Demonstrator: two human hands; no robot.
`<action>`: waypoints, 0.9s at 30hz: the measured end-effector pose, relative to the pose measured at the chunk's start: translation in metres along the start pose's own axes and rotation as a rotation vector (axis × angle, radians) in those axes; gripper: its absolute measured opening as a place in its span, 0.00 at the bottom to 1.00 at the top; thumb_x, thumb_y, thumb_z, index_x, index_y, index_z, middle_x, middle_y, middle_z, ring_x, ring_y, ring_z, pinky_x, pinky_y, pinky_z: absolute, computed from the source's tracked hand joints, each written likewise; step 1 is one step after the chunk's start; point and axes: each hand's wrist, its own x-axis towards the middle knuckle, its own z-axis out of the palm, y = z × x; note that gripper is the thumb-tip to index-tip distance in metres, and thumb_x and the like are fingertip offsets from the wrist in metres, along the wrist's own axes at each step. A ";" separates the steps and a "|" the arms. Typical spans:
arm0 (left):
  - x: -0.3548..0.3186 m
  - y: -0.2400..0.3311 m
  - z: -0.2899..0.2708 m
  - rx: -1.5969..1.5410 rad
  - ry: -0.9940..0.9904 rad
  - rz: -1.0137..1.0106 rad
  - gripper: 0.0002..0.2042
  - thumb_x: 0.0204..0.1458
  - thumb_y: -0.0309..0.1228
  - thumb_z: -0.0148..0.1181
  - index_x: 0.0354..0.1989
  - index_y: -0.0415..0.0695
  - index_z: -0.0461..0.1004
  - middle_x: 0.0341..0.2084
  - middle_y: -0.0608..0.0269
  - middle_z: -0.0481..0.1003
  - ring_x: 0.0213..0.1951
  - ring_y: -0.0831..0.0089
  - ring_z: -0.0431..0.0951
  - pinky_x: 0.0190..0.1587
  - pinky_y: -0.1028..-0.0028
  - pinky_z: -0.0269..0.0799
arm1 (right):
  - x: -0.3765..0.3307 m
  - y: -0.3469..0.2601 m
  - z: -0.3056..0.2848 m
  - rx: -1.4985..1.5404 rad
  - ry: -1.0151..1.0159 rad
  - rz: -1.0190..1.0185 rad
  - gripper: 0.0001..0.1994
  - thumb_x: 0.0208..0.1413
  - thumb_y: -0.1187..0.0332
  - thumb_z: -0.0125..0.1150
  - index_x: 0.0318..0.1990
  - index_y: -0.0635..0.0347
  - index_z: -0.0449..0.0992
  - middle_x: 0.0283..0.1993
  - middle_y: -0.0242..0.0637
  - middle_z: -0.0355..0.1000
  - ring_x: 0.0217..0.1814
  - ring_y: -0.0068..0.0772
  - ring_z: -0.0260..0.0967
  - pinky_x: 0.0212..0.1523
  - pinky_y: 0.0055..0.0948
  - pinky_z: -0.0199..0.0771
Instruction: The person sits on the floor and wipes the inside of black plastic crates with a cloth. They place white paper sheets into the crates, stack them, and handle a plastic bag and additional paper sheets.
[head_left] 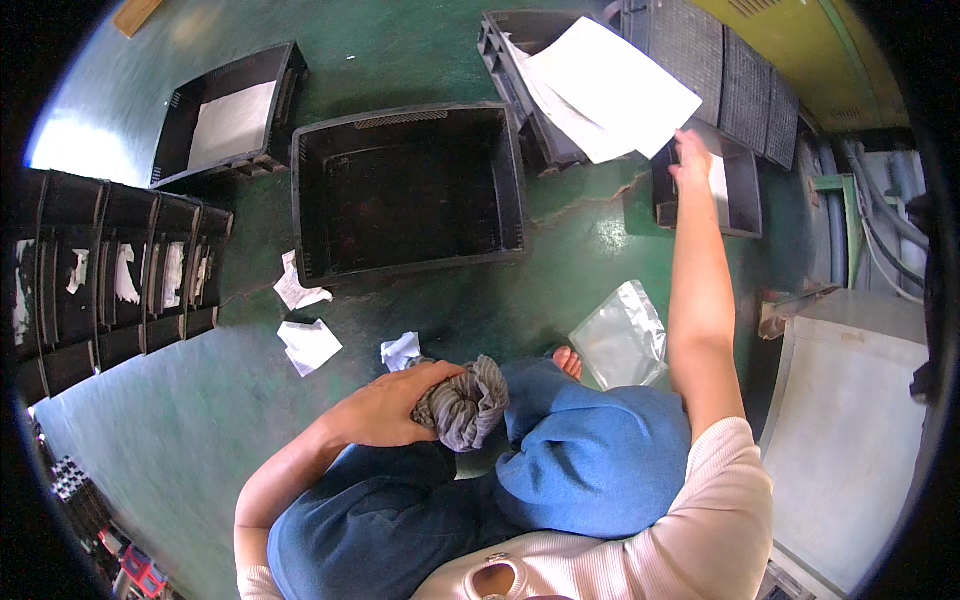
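Note:
My left hand (388, 408) is closed around a crumpled grey cloth (465, 405) and rests above my left knee. My right arm is stretched far forward to the right. Its hand (693, 162) has the fingers and thumb apart, beside the edge of some large white paper sheets (610, 90). Fingertips come close to that edge, and whether they touch it is hard to tell. The sheets lie slanted over a black plastic crate (545, 135). Under and past my right hand sits a smaller black crate (742, 190) with something white inside.
A large black crate (410, 262) stands ahead, a paper-lined crate (285, 120) behind it at left. Stacked crates (100, 270) line the left side. Paper scraps (310, 345) and a clear plastic bag (625, 335) lie on the green floor. A grey metal cabinet (850, 400) is at right.

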 end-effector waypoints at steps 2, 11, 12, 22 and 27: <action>-0.002 -0.005 0.001 0.047 0.018 -0.006 0.33 0.36 0.27 0.60 0.56 0.44 0.59 0.47 0.48 0.67 0.51 0.51 0.67 0.54 0.62 0.62 | 0.013 -0.016 0.005 -0.368 0.164 -0.656 0.16 0.43 0.64 0.66 0.41 0.57 0.78 0.44 0.40 0.74 0.44 0.40 0.71 0.48 0.28 0.67; -0.007 -0.015 -0.001 0.101 -0.005 -0.077 0.34 0.36 0.28 0.61 0.57 0.48 0.58 0.47 0.49 0.66 0.51 0.49 0.67 0.54 0.60 0.62 | 0.006 0.007 0.014 -0.122 -0.133 0.210 0.37 0.44 0.56 0.65 0.63 0.46 0.56 0.70 0.41 0.41 0.72 0.44 0.31 0.60 0.61 0.42; -0.008 -0.015 -0.001 0.082 0.001 -0.079 0.34 0.36 0.28 0.61 0.57 0.48 0.58 0.46 0.49 0.66 0.51 0.49 0.67 0.54 0.60 0.62 | 0.006 0.013 0.013 -0.078 -0.117 0.201 0.37 0.45 0.56 0.65 0.63 0.48 0.55 0.70 0.41 0.41 0.71 0.42 0.32 0.60 0.61 0.42; -0.006 -0.026 -0.001 0.079 0.006 -0.097 0.34 0.36 0.28 0.60 0.57 0.48 0.57 0.45 0.48 0.66 0.49 0.47 0.68 0.51 0.58 0.63 | -0.067 -0.087 0.052 -0.242 0.011 -1.111 0.15 0.42 0.78 0.61 0.41 0.58 0.76 0.41 0.38 0.74 0.43 0.38 0.72 0.47 0.27 0.69; 0.004 -0.026 0.002 0.120 0.002 -0.063 0.34 0.36 0.28 0.60 0.57 0.49 0.58 0.43 0.48 0.66 0.47 0.47 0.68 0.50 0.57 0.64 | -0.245 -0.092 0.148 -0.696 -0.588 -1.381 0.23 0.40 0.75 0.57 0.47 0.42 0.72 0.39 0.38 0.70 0.39 0.39 0.71 0.40 0.35 0.72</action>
